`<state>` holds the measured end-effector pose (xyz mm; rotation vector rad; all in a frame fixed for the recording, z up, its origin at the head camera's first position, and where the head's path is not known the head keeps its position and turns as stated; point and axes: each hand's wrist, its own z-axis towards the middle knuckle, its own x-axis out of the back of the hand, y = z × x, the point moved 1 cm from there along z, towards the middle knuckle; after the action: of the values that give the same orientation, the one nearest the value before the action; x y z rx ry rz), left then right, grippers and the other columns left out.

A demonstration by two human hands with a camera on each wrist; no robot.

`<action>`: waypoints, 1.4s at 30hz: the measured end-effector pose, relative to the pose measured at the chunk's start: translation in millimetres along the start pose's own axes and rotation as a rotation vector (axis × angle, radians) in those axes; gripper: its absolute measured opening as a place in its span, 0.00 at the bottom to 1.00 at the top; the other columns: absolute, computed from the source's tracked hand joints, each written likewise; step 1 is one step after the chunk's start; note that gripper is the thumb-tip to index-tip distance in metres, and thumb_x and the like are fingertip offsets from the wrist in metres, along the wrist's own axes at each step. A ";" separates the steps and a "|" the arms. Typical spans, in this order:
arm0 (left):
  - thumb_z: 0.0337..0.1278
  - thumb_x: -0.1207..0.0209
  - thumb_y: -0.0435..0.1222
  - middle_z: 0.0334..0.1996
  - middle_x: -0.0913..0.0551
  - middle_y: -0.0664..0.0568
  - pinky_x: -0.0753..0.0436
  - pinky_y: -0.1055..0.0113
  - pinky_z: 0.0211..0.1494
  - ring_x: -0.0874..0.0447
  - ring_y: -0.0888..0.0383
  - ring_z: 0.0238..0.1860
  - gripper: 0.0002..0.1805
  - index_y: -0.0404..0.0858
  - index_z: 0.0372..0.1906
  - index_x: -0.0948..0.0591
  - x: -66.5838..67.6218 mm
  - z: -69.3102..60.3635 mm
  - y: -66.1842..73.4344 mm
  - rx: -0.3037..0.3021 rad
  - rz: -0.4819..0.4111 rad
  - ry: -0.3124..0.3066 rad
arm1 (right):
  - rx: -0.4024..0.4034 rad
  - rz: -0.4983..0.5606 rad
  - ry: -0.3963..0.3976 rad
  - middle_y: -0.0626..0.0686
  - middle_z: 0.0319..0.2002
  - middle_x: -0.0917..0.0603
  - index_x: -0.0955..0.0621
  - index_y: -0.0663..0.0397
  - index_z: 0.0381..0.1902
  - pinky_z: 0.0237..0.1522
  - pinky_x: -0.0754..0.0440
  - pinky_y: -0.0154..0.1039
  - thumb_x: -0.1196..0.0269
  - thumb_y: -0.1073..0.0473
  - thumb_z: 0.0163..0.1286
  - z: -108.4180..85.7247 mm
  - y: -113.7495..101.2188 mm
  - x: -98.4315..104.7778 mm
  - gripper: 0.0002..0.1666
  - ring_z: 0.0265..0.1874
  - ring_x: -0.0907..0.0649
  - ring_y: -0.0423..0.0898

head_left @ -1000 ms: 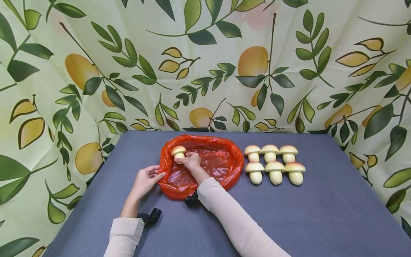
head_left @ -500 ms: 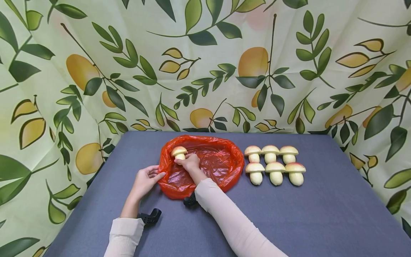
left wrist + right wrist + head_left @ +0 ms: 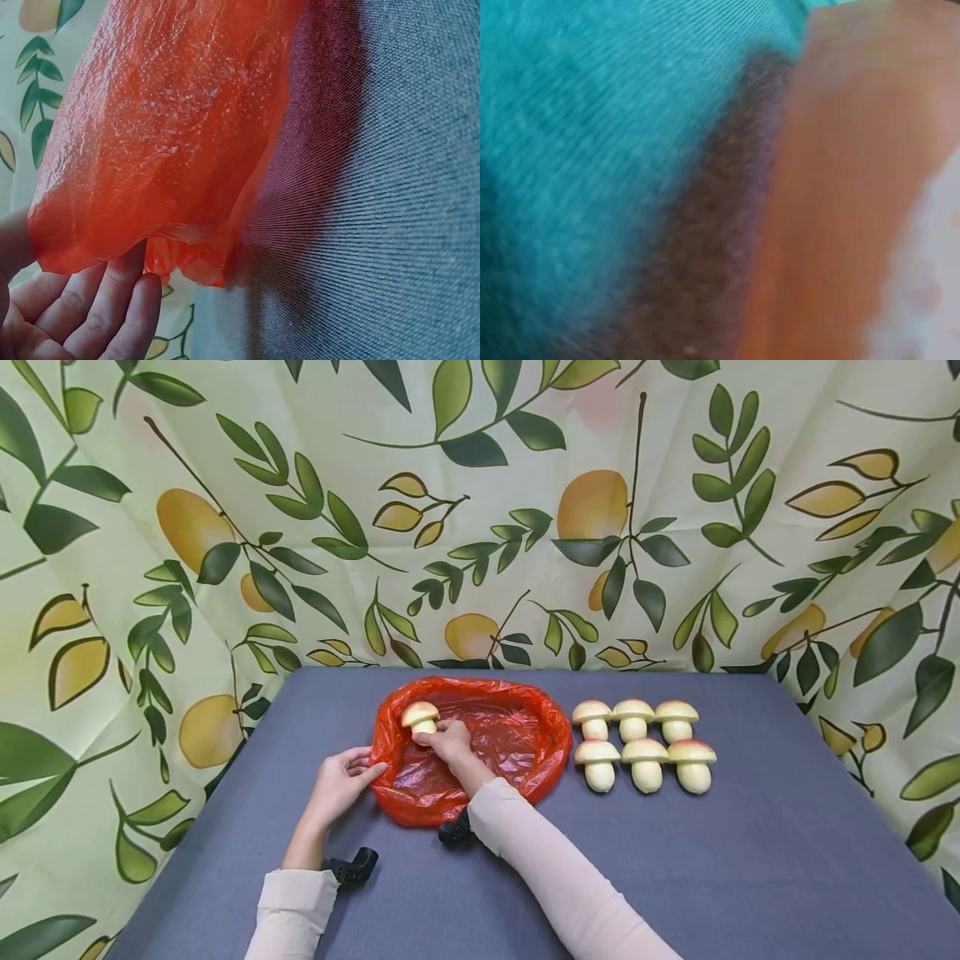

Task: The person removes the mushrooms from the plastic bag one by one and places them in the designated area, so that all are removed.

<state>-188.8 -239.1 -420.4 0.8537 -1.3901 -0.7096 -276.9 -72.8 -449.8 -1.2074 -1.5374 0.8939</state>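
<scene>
A red plastic bag [image 3: 557,735] lies on the table with its mouth spread wide. At the bag's left rim my left hand [image 3: 341,782] pinches the plastic between thumb and fingers; in the left wrist view the fingers [image 3: 94,311] curl under the edge of the film. Inside the bag's left part, my right hand [image 3: 453,743] grips a toy mushroom [image 3: 420,713] by its pale stem, cap upward. Whether the stem touches the bag's bottom I cannot tell. The right wrist view is filled by blurred red plastic [image 3: 840,187] and hides the hand.
Right of the bag, several similar mushrooms [image 3: 645,762] stand in two rows on the grey table [image 3: 750,860]. A leaf-patterned cloth [image 3: 517,568] hangs behind and at the sides. Black wrist devices [image 3: 358,866] sit at both wrists.
My right hand and the mushroom have stayed almost in place, with only slight shifts. The left hand has not moved from the bag's rim.
</scene>
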 end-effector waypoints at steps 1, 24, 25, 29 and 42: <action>0.57 0.37 0.33 0.43 0.14 0.33 0.24 0.83 0.38 0.21 0.75 0.33 0.21 0.25 0.53 0.21 -0.2 0.0 0.2 0.000 -0.001 0.001 | -0.008 0.018 -0.003 0.61 0.45 0.15 0.16 0.65 0.45 0.39 0.24 0.34 0.27 0.55 0.54 -0.4 -0.3 1.3 0.24 0.35 0.23 0.44; 0.58 0.37 0.34 0.44 0.14 0.34 0.24 0.84 0.40 0.19 0.71 0.36 0.21 0.26 0.54 0.21 -0.5 1.8 -4.8 -0.015 0.019 -0.011 | -0.117 0.210 -0.132 0.63 0.54 0.19 0.27 0.67 0.62 0.51 0.16 0.38 0.30 0.53 0.59 -18.0 -11.2 24.9 0.37 0.39 0.13 0.45; 0.58 0.37 0.34 0.44 0.14 0.33 0.24 0.84 0.40 0.20 0.73 0.35 0.21 0.26 0.54 0.21 -0.3 2.1 -4.9 -0.016 0.021 -0.008 | -0.116 0.212 -0.138 0.63 0.54 0.19 0.28 0.67 0.62 0.51 0.16 0.38 0.30 0.53 0.59 -19.2 -11.9 25.8 0.37 0.40 0.13 0.46; 0.58 0.37 0.34 0.44 0.14 0.33 0.24 0.84 0.39 0.22 0.76 0.33 0.21 0.26 0.53 0.21 0.1 2.2 -4.5 -0.017 0.025 -0.011 | -0.107 0.217 -0.154 0.62 0.53 0.17 0.26 0.66 0.61 0.51 0.16 0.38 0.31 0.54 0.60 -22.8 -13.0 28.5 0.34 0.38 0.13 0.44; 0.59 0.38 0.35 0.46 0.15 0.33 0.24 0.85 0.39 0.23 0.79 0.33 0.21 0.26 0.54 0.22 0.6 0.0 -2.0 -0.001 0.010 -0.021 | -0.060 0.285 -0.211 0.65 0.55 0.18 0.27 0.71 0.61 0.44 0.15 0.34 0.32 0.61 0.61 -33.9 -9.0 39.1 0.32 0.32 0.16 0.37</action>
<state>-188.6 -240.7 -421.8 0.8398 -1.4113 -0.7135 -249.1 -37.3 -422.7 -1.4373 -1.5902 1.2012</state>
